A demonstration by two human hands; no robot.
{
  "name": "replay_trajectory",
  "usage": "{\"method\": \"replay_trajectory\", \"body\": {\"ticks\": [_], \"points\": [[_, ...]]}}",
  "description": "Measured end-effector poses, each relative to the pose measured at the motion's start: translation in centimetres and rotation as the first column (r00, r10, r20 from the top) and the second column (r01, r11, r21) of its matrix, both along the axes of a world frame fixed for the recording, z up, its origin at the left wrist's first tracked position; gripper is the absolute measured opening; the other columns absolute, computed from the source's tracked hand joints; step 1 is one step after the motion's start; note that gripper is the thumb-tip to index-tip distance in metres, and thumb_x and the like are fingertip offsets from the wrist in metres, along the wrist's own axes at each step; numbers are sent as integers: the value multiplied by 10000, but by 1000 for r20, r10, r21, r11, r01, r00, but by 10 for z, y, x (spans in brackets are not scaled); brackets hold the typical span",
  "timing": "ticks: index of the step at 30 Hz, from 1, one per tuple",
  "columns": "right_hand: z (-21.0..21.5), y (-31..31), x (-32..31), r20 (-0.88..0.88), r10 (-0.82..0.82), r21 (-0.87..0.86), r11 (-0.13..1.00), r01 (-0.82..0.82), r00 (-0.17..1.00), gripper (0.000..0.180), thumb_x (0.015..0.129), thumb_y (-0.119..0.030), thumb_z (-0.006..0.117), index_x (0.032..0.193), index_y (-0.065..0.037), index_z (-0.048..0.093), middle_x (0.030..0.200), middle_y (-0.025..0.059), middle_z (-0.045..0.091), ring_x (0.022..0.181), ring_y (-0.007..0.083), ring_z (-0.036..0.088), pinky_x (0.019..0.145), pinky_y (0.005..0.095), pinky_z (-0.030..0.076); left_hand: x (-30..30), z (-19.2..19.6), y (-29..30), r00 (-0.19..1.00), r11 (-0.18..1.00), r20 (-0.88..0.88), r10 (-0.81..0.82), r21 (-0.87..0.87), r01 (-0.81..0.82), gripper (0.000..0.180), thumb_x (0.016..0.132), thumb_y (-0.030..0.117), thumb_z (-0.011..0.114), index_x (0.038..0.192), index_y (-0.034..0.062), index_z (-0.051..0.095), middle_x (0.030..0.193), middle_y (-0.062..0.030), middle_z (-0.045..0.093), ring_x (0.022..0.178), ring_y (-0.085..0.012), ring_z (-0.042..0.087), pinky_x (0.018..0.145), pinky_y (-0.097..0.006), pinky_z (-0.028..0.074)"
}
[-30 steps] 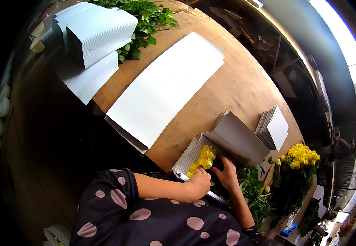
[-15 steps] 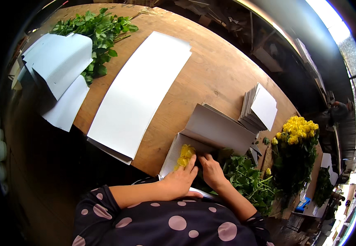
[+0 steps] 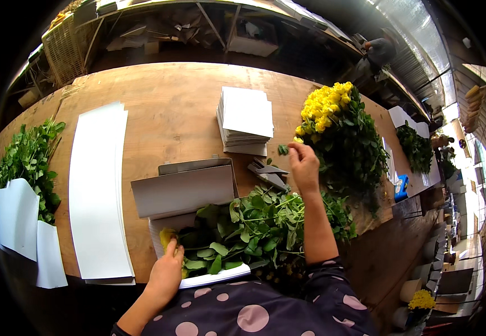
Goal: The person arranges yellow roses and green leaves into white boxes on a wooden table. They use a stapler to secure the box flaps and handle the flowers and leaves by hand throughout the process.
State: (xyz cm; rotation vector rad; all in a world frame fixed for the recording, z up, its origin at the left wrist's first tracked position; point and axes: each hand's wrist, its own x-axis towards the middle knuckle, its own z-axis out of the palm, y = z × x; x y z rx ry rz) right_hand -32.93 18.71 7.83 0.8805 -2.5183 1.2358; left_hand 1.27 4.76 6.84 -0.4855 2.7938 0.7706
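Note:
Yellow roses [image 3: 167,237] lie with their heads on a corrugated cardboard wrap [image 3: 156,231] at the table's near edge, their leafy stems [image 3: 254,224] stretching right. My left hand [image 3: 167,271] is closed over these rose heads, its fingers pressing on them. Further up and to the right, my right hand [image 3: 304,168] reaches out with thumb and fingers pinched together. Its fingertips are beside a rose head at the left edge of a large bunch of yellow roses [image 3: 327,109]; whatever is between them is hidden. A raised cardboard flap [image 3: 184,193] stands behind the wrap.
A stack of white card pieces [image 3: 247,115] stands mid-table, with a grey tool [image 3: 268,175] nearby. Long white sheets [image 3: 97,196] lie left, beside leafy stems [image 3: 27,154] in pale cardboard [image 3: 16,215]. A blue object [image 3: 401,187] and more greenery [image 3: 413,148] are at the right.
My right hand has left the roses in the wrap and moved right and away to the large bunch. My left hand stays on the rose heads. The whole view has turned toward the right.

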Motion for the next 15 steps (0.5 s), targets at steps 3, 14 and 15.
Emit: {"method": "replay_trajectory", "body": {"ticks": [3, 14, 15], "points": [[-62, 79, -96, 26, -568, 613, 659, 436, 822, 224, 752, -145, 507, 928, -65, 621, 980, 163, 589, 913, 329, 563, 763, 378, 462, 5, 1, -1, 1000, 1000, 10, 21, -22, -21, 390, 688, -65, 462, 1077, -80, 493, 1223, -252, 384, 779, -353, 589, 700, -356, 489], [-101, 157, -114, 69, -592, 325, 775, 543, 803, 133, 735, -118, 600, 855, -68, 572, 704, 58, 616, 588, 157, 602, 587, 300, 462, 13, -6, -3, 999, 999, -29, 31, -17, -31, 391, 688, -53, 466, 1077, -86, 486, 1210, -266, 384, 771, -364, 585, 700, -356, 489], [-74, 165, -115, 4, -543, 183, 826, 534, 839, 113, 755, -131, 589, 850, -71, 584, 685, 50, 618, 591, 158, 606, 581, 301, 459, 10, -6, -3, 998, 1000, -53, 14, -9, -15, 394, 686, -54, 468, 1079, -87, 484, 1207, -267, 384, 771, -364, 585, 699, -356, 489]]}}
